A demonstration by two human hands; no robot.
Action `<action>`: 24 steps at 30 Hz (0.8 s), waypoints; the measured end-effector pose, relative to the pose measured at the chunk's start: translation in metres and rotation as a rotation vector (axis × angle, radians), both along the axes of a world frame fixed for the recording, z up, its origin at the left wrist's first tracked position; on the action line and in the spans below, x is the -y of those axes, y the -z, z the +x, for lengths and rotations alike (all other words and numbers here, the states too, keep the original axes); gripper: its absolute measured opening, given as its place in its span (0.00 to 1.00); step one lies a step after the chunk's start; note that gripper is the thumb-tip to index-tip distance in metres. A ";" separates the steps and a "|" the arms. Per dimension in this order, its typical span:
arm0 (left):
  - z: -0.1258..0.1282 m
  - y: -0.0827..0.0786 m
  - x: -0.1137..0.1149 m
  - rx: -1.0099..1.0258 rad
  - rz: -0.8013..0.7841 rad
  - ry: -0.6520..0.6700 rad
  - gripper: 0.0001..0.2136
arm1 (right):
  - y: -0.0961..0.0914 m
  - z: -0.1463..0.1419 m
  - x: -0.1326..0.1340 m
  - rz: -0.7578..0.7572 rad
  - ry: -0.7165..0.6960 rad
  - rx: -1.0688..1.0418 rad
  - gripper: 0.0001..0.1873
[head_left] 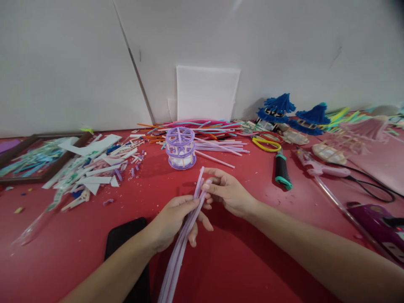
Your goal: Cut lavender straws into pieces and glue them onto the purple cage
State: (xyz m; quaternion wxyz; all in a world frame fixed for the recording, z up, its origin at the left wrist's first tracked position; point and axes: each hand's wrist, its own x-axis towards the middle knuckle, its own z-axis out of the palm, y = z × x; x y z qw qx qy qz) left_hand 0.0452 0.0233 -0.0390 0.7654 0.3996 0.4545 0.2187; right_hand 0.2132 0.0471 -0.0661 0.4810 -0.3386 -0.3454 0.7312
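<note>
The left hand (175, 219) curls loosely round a bundle of lilac straws (175, 263), thumb laid across them, and the right hand (229, 191) pinches the upper tips between thumb and forefinger, the other fingers spread a little. The bundle slants over the near middle of the red table (252, 261), its lower end running out of view. To my mind, squaring the ends goes best with a slack left grip and small tugs at single tips. How many straws there are is hard to tell. Just beyond stands a purple wheel-shaped straw model (180, 148), with loose coloured straws (208, 134) behind it. White offcuts (94, 164) litter the left, a glue gun (315, 166) lies to the right, and a white foam board (206, 93) leans on the pale wall
</note>
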 end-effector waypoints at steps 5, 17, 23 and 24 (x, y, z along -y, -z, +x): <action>0.000 -0.002 0.000 -0.006 -0.020 0.033 0.13 | -0.001 0.004 -0.005 0.069 0.049 0.077 0.25; -0.002 0.001 0.003 0.004 -0.006 0.084 0.14 | -0.003 0.004 -0.004 -0.043 -0.089 0.066 0.20; -0.001 0.002 0.004 0.034 0.005 0.013 0.12 | -0.004 0.004 0.000 -0.143 -0.099 0.014 0.21; -0.001 0.002 0.004 0.036 0.003 0.021 0.11 | -0.004 0.003 0.002 -0.147 -0.105 0.016 0.21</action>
